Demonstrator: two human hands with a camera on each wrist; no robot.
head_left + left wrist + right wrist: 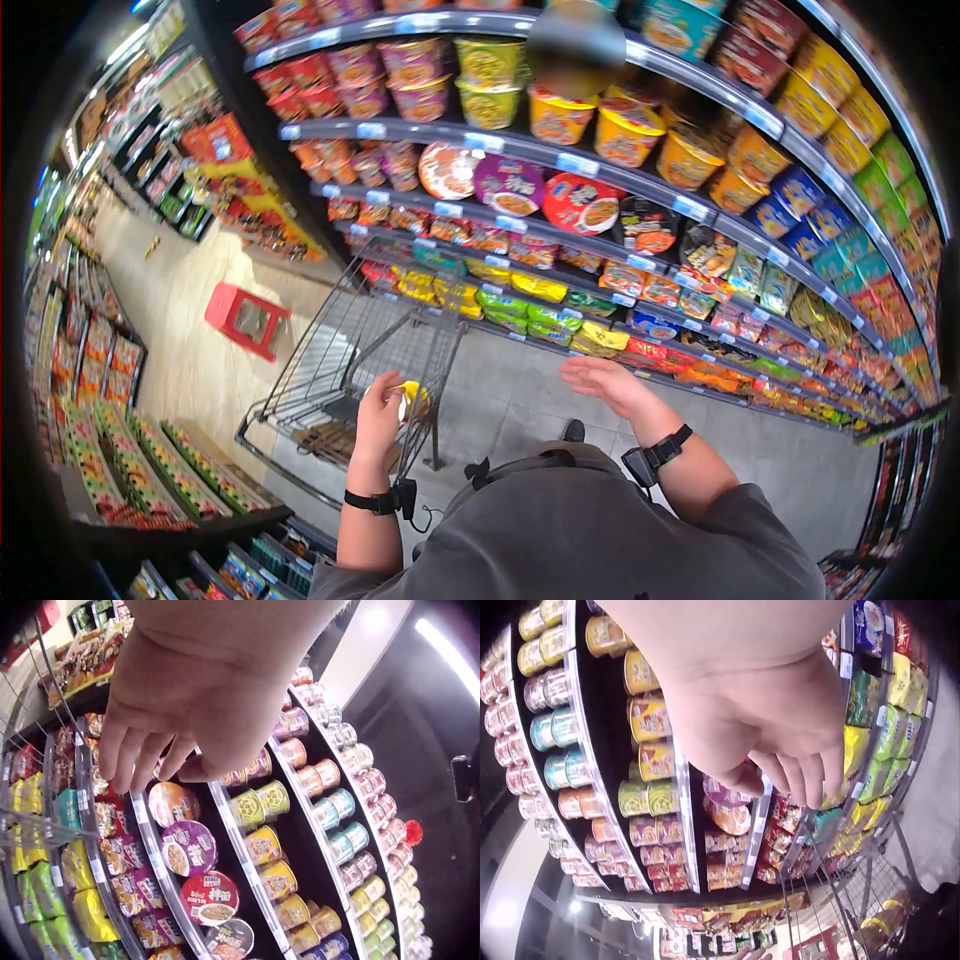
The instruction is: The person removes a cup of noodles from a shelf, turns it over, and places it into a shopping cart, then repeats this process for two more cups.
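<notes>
In the head view my left hand (378, 415) is over the shopping cart (345, 335), fingers loosely bent and holding nothing. Just beside it, a yellow-rimmed tub (415, 398) shows inside the cart, partly covered by the hand. My right hand (603, 386) reaches out palm inward with straight fingers, in front of the noodle shelves and touching nothing. From the left wrist, the same left hand (199, 697) hangs relaxed before rows of noodle bowls (189, 847). The right wrist view has the right hand (769, 720) with its fingers extended and nothing in its grasp.
Curved shelves (580, 165) packed with cup noodles and noodle packets span the front and right. A red stool (240, 318) stands on the floor beyond the cart. More goods on a low display (150, 465) line the left. Grey tile floor (500, 385) lies between me and the shelves.
</notes>
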